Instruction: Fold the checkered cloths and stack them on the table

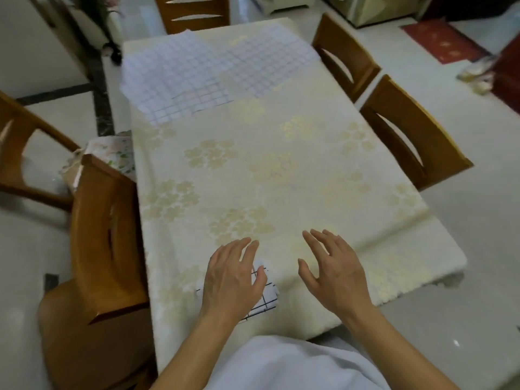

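A small folded checkered cloth (268, 298), white with dark lines, lies near the table's front edge. My left hand (233, 274) lies over it with straight fingers and covers most of it. My right hand (332, 271) hovers to its right with fingers spread, holding nothing. At the far end of the table (281, 170) lie unfolded checkered cloths: one at the far left (168, 71) and another at the far right (270, 60), overlapping in the middle.
The table wears a cream tablecloth with gold flowers. Wooden chairs stand around it: one close at the left (104, 237), two at the right (408, 136), one at the far end (194, 12). A floral cloth (112, 153) lies on the left chair seat.
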A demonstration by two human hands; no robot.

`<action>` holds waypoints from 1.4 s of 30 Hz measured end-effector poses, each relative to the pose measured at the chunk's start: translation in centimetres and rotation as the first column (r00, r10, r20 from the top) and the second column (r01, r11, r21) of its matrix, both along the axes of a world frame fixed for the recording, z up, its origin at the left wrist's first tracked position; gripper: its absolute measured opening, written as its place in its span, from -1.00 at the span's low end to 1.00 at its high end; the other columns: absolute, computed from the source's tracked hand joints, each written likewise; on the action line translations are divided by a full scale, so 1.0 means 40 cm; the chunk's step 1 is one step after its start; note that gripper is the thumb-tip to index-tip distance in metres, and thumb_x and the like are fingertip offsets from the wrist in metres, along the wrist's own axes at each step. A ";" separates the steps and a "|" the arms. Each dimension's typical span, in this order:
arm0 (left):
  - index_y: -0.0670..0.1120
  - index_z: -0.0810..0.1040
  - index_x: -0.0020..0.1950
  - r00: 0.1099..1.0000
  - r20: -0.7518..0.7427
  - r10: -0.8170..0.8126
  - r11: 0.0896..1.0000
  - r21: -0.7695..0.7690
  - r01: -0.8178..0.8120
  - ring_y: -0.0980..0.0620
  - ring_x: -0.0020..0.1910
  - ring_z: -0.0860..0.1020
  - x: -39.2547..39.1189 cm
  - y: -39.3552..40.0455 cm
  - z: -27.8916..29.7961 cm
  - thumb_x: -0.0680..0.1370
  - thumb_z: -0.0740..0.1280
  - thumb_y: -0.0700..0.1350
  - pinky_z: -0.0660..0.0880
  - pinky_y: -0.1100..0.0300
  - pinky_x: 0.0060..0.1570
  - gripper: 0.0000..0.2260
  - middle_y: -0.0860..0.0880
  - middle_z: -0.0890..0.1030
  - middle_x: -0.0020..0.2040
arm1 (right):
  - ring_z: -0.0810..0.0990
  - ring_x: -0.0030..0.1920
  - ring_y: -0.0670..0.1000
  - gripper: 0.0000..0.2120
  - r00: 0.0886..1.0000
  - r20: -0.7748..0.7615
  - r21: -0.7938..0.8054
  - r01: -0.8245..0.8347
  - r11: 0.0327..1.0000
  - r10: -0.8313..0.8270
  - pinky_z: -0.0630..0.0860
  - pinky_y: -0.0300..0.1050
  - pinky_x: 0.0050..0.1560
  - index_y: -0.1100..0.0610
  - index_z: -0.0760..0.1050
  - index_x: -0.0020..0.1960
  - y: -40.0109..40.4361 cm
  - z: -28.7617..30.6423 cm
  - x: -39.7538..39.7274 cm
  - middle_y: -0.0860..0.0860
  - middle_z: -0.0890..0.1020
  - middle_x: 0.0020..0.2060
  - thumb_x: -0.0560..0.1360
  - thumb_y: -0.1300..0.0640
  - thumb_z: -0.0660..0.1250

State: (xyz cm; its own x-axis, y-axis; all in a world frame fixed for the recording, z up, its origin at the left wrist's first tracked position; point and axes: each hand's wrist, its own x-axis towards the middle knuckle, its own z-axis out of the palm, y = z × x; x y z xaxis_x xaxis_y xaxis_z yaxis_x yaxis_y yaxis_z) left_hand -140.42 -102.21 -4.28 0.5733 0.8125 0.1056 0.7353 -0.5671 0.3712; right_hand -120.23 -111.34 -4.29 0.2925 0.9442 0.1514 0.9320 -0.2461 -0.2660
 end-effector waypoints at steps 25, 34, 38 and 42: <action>0.02 0.55 0.34 0.790 -0.125 -0.600 0.792 0.043 0.608 -0.03 0.22 0.57 0.713 -0.360 0.021 0.52 0.33 0.13 0.50 0.02 0.23 -0.58 0.01 0.60 0.29 | 0.55 0.28 0.15 -0.46 0.727 -0.081 -0.034 0.682 0.730 -0.682 0.47 0.20 0.33 0.14 0.49 0.40 -0.658 0.002 0.429 0.11 0.59 0.26 0.52 -0.12 0.19; -0.03 0.52 0.39 0.754 -0.116 -0.647 0.758 0.009 0.652 -0.05 0.27 0.54 1.056 -0.621 0.060 0.55 0.14 0.14 0.45 0.00 0.30 -0.51 -0.04 0.58 0.31 | 0.53 0.32 0.15 -0.44 0.670 -0.072 -0.036 0.738 0.673 -0.739 0.43 0.16 0.39 0.11 0.49 0.41 -0.910 0.025 0.726 0.09 0.59 0.27 0.53 -0.15 0.14; -0.05 0.53 0.38 0.741 -0.102 -0.664 0.745 -0.013 0.666 -0.05 0.27 0.55 1.141 -0.693 0.070 0.56 0.15 0.13 0.48 -0.02 0.30 -0.52 -0.04 0.58 0.32 | 0.51 0.33 0.15 -0.44 0.659 -0.083 -0.042 0.747 0.664 -0.747 0.43 0.18 0.38 0.11 0.48 0.42 -0.973 0.026 0.813 0.10 0.58 0.29 0.54 -0.15 0.13; -0.02 0.49 0.42 0.717 -0.118 -0.687 0.725 -0.042 0.688 -0.02 0.31 0.51 1.207 -0.717 0.054 0.57 0.15 0.14 0.45 0.01 0.34 -0.52 -0.02 0.55 0.35 | 0.52 0.33 0.15 -0.45 0.634 -0.106 -0.042 0.767 0.641 -0.766 0.42 0.18 0.39 0.11 0.50 0.40 -1.013 0.017 0.880 0.10 0.59 0.28 0.53 -0.15 0.14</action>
State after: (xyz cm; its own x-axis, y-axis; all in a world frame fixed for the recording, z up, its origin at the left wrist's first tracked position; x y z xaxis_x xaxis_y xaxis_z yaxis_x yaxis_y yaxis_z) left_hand -92.13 -130.90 -2.11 0.9818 0.1897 0.0029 0.1798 -0.9351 0.3055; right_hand -85.03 -151.86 -3.60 0.9246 0.3725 0.0792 0.3755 -0.8570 -0.3528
